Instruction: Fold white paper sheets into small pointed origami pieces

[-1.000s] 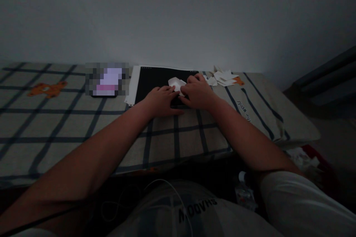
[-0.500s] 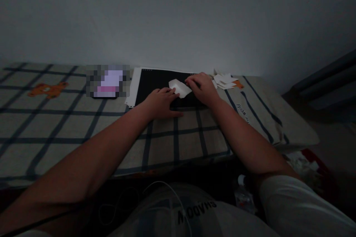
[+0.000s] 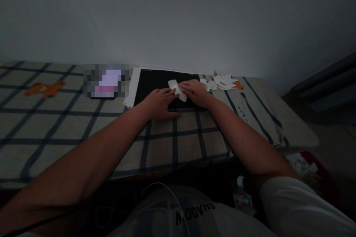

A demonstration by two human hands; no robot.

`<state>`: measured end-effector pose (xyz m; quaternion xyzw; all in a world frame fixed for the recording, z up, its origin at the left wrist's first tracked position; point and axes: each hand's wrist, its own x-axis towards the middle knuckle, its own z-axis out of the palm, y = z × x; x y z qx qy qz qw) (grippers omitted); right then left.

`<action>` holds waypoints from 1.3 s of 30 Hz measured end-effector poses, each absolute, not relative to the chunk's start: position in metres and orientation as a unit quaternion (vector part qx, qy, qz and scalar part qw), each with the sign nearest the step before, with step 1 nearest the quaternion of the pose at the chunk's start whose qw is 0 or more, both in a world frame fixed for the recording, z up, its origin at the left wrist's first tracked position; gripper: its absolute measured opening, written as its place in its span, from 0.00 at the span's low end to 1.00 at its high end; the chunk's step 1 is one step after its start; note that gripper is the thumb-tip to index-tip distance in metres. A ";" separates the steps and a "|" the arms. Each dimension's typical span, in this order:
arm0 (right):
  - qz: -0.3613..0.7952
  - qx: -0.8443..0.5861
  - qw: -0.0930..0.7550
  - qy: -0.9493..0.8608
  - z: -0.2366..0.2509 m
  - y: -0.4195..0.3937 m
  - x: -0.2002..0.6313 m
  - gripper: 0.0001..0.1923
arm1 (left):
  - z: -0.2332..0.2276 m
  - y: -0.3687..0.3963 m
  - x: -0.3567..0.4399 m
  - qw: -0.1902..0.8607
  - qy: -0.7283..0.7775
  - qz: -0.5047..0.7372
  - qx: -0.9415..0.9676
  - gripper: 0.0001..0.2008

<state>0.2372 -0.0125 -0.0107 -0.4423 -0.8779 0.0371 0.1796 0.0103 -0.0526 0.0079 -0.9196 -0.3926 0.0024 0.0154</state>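
Observation:
A small piece of white paper [image 3: 177, 89], now a narrow folded strip, lies on a black board or pad [image 3: 151, 85]. My left hand [image 3: 160, 100] rests at the paper's left edge, fingertips on it and thumb stretched apart toward the front. On the paper's right edge, the fingers of my right hand [image 3: 196, 92] lie extended and press down. White sheets [image 3: 131, 87] show beneath the black board on its left side. Just right of my right hand sit some small white paper pieces [image 3: 210, 84] and a loose pile of folded paper [image 3: 224, 80].
A checked cloth [image 3: 116, 129] covers the low surface, which meets a plain wall [image 3: 178, 18]. A phone [image 3: 108, 83], partly blurred out, lies left of the board. Below the right edge are a clear bottle [image 3: 242, 196] and a red container [image 3: 317, 166] holding white scraps.
The paper's right part has been folded over, leaving it narrower. My right hand has shifted left and flattened from a pinch onto it. My left hand has hardly moved.

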 end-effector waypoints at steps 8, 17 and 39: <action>0.016 -0.457 0.106 -0.883 -0.015 -0.018 0.229 0.27 | 0.007 -0.048 0.007 0.000 -0.384 0.001 -0.923 0.44; 0.042 -0.474 0.089 -0.875 -0.016 -0.019 0.226 0.28 | 0.013 -0.029 -0.008 -0.032 -0.346 -0.028 -0.937 0.37; -0.005 -0.458 0.060 -0.887 -0.011 -0.026 0.222 0.26 | 0.017 -0.034 -0.006 0.021 -0.360 -0.073 -0.930 0.28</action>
